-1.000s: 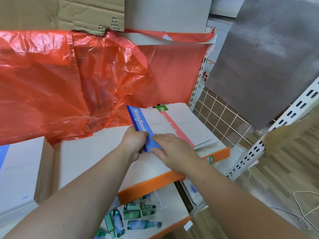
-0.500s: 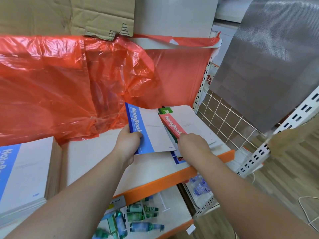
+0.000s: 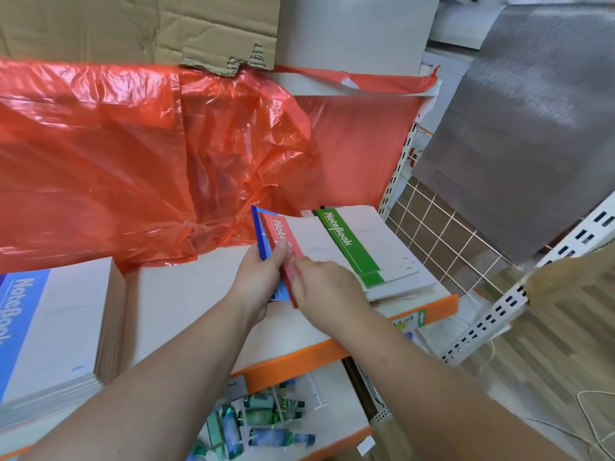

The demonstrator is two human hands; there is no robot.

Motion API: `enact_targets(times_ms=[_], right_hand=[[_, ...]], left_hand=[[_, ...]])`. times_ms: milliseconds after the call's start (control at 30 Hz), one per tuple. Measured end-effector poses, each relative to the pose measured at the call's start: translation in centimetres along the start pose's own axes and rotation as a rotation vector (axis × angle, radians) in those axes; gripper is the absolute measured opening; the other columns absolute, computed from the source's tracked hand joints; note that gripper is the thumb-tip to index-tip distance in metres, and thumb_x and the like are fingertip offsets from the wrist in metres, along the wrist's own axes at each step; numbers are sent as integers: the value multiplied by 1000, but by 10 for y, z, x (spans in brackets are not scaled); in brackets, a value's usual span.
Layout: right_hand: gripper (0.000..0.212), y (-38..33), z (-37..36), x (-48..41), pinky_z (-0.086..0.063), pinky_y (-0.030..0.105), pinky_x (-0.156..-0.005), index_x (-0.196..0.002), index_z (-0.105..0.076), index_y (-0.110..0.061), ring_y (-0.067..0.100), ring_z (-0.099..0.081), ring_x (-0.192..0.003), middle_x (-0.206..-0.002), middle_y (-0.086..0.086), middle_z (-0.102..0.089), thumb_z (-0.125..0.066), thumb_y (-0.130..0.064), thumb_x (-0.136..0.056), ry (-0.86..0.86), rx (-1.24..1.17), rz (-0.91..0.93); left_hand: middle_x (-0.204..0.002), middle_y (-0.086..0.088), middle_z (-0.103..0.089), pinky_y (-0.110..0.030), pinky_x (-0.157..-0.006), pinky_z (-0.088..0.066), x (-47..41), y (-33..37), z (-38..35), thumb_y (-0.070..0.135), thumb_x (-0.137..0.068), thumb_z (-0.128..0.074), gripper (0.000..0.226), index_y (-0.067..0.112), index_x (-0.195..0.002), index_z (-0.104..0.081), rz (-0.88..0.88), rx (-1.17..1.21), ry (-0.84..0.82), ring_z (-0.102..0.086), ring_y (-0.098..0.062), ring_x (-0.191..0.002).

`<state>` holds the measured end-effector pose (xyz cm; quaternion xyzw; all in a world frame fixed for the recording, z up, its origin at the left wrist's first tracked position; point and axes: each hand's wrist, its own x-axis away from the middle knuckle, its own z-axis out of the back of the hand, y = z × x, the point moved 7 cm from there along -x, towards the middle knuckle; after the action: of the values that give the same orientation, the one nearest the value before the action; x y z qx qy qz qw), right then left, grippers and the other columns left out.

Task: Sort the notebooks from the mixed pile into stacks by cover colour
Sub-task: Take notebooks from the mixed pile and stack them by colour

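Near the centre of the shelf [image 3: 186, 294], the left hand [image 3: 258, 277] grips the blue notebook [image 3: 259, 234] with the red notebook [image 3: 283, 237] laid over it, thumb on top. Touching it at 3 o'clock, the right hand [image 3: 327, 287] pinches the red one's near edge. The green notebook [image 3: 349, 247] tops the mixed pile at 2 o'clock, and the blue stack [image 3: 50, 327] sits at 8 o'clock.

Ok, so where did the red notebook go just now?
The right hand lifted the red notebook off the pile and moved it left onto the blue notebook, where the left hand now pins it with its thumb. That left the green notebook on top of the pile. The left hand kept holding the blue notebook, and the tall blue stack at the left stayed put.
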<state>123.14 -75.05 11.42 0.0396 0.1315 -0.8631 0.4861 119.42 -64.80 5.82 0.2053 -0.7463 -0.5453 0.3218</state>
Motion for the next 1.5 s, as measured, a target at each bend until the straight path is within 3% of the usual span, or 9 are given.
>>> enact_targets(times_ms=[133, 333, 533, 767, 933, 1067, 1167, 1367, 1500], right_hand=[[30, 18, -4, -4, -51, 38, -76, -121, -58, -15, 29, -61, -97, -109, 7, -66, -41, -27, -100, 4, -192, -58], [48, 111, -30, -3, -32, 45, -111, -135, -43, -5, 36, -34, -135, -145, 20, -40, -37, -38, -101, -188, 97, -430], [35, 107, -22, 4, -40, 34, -69, -101, -54, -11, 27, -57, -88, -98, 8, -62, -43, -44, -99, -102, 241, -380], [10, 102, -5, 6, -35, 31, -57, -97, -54, -8, 27, -46, -66, -84, 8, -63, -45, -7, -93, -43, 253, -396], [11, 57, 9, 3, -27, 29, -46, -75, -60, -3, 33, -48, -43, -54, 16, -57, -59, -5, -85, 188, 103, -196], [28, 3, -7, 4, -36, 34, -54, -86, -61, -9, 35, -61, -64, -73, 13, -66, -46, -29, -97, 124, 23, 46], [35, -10, -9, 7, -39, 34, -54, -82, -59, -13, 29, -58, -67, -74, 7, -64, -43, -39, -100, 114, -39, 121], [36, 74, -15, -6, -37, 39, -100, -125, -52, -5, 32, -45, -122, -129, 15, -52, -36, -28, -102, -16, 122, -231], [33, 106, -31, 4, -43, 36, -87, -115, -54, -5, 28, -50, -111, -117, 13, -55, -38, -31, -102, -148, 213, -393]], left_hand=[[-116, -4, -69, -41, -80, -59, -3, -5, 8, 7, -95, -59, 34, 17, -128, -55, 14, -95, 51, -69, -22, -99], [-105, -1, -70, -39, -72, -59, 1, -3, 16, 10, -101, -46, 18, 25, -104, -57, 35, -131, 66, -70, -23, -93], [-103, 0, -72, -41, -78, -59, 0, 0, 19, 13, -102, -43, 19, 22, -111, -58, 26, -121, 67, -71, -23, -92], [-101, 3, -70, -33, -68, -56, 0, -1, 17, 15, -104, -42, 21, 30, -94, -55, 25, -91, 67, -70, -20, -90], [-102, 0, -72, -37, -72, -58, -2, -5, 16, 16, -103, -42, 19, 26, -102, -58, 37, -99, 78, -71, -21, -91], [-100, -3, -76, -36, -72, -58, -3, -6, 13, 33, -102, -50, 23, 16, -111, -63, 37, -17, 66, -73, -21, -89], [-103, -6, -75, -33, -69, -58, -4, -7, 14, 14, -100, -52, 13, 15, -108, -62, 27, -48, 66, -73, -22, -88], [-105, -5, -73, -34, -68, -58, -4, -5, 24, 5, -99, -43, 23, 17, -109, -60, 45, -73, 79, -73, -23, -90], [-105, -5, -73, -32, -65, -57, -4, -5, 30, 6, -99, -43, 24, 14, -116, -59, 43, -61, 84, -73, -22, -88]])
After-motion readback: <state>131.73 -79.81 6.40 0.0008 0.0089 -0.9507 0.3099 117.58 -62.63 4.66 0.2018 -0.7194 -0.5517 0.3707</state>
